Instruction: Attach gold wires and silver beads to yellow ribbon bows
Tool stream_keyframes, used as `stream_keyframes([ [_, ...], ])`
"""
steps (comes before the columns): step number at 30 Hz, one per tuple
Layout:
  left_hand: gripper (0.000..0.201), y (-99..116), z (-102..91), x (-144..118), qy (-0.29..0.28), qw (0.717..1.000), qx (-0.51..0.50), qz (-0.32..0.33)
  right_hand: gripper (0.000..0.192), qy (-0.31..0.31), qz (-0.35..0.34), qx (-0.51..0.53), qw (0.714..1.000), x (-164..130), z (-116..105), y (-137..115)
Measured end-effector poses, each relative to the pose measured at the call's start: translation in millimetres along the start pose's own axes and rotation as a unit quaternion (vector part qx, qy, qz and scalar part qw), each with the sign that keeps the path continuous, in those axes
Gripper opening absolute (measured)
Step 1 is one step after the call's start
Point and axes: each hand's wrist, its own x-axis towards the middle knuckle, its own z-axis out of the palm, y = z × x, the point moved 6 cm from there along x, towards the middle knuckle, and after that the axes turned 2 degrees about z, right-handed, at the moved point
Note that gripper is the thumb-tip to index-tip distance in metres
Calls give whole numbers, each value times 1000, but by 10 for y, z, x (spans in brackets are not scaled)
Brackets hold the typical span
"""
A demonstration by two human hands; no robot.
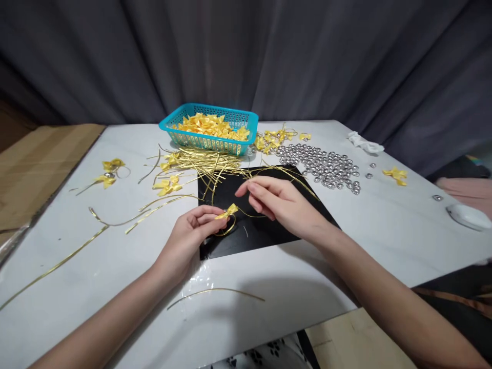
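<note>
My left hand [196,228] pinches a small yellow ribbon bow [229,210] between thumb and fingers, above a black mat. Below the bow hangs a loop of thin gold cord [230,228]. From the bow another stretch of the cord [249,214] runs right to the curled fingers of my right hand [274,200], which is closed on it; its far end is hidden there. The black mat [269,233] lies under both hands. Just beyond the mat is a pile of cut gold cords [209,161].
A blue basket [175,134] of yellow bows stands at the back. Silver beads [326,164] spread to its right. More bows [167,185] and loose cords [80,251] lie leftward. A white object [467,216] sits by the right edge; cardboard [46,169] is far left.
</note>
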Motion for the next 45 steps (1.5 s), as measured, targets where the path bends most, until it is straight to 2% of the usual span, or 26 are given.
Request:
stream_keyframes([
  [4,20,-14,-66,21,42,999,-23,-9,21,6,-33,2,999,-40,160,51],
  [9,25,-34,-103,17,75,994,-62,-51,14,33,-26,-29,999,-91,309,173],
  [12,22,-31,-99,0,74,993,-75,-59,7,67,-15,-36,997,-117,360,255],
  [15,14,-36,-88,-18,66,991,-95,-62,14,78,12,-32,996,-137,429,357],
  [19,5,-34,-51,-34,46,992,-101,-59,19,73,5,-55,996,-138,485,415],
  [27,13,-32,-20,-40,35,988,-122,-89,18,80,-9,-76,994,-94,449,433],
  [32,6,-34,-37,-29,25,992,-111,-63,16,82,-17,-92,992,-100,451,429],
  [39,15,-44,-51,-47,42,995,-94,-2,14,73,-29,-105,991,-123,461,382],
  [45,17,11,-54,-56,42,998,-29,46,15,66,-44,-145,986,-148,453,312],
])
